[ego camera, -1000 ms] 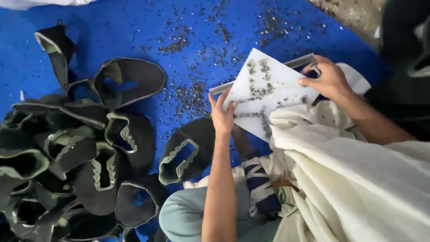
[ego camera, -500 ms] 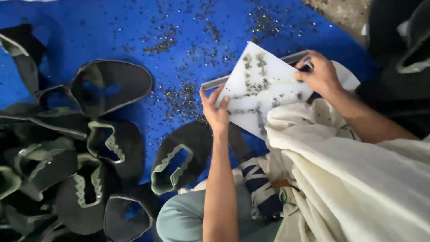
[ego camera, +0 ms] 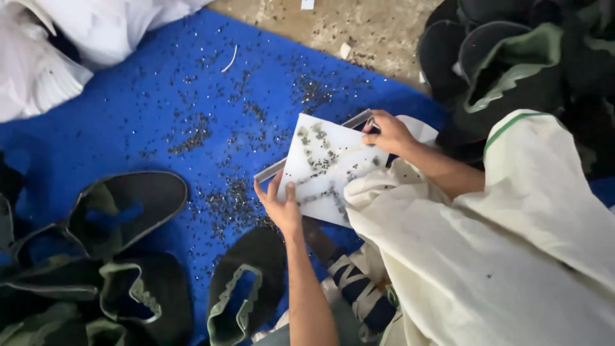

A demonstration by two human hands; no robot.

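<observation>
My left hand (ego camera: 280, 206) is gripping the near-left edge of a white board (ego camera: 328, 168); my right hand (ego camera: 389, 133) is pinching its far-right corner. The board is lying over a blue mat (ego camera: 160, 128), dark specks (ego camera: 234, 205) scattering across both, sandal uppers (ego camera: 125, 211) lying beside.

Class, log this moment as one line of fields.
left hand: grips white board lower edge | right hand: grips top corner | board: speckled with dark bits | mat: blue
</observation>
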